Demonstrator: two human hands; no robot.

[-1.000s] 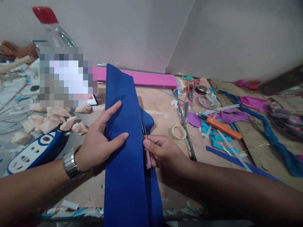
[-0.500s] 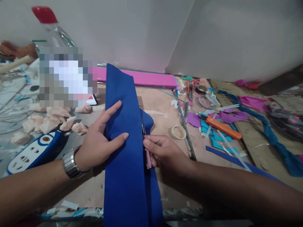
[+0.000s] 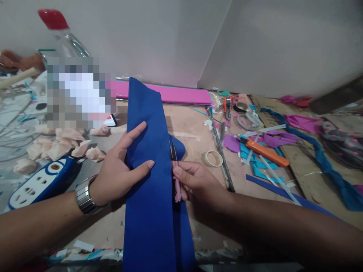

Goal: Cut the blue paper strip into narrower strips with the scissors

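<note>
"What could go wrong?"

"The blue material [image 3: 150, 211] lies under the left hand [image 3: 113, 173], spread with thumb and forefinger apart. Weak pressure could let it slip, sending the scissors [image 3: 177, 187] off line."

"And the right hand [image 3: 198, 181]?"

"Closed around their pink handles, blades beyond its fingertips at the edge. The layer beneath could get nicked if it bunches."

"Textures?"

"Long, smooth, matte strip; crumpled peach wads [image 3: 95, 154] left of the left hand."

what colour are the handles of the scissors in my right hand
Pink; the scissors' handles show best in the head view, by the right hand.
</note>
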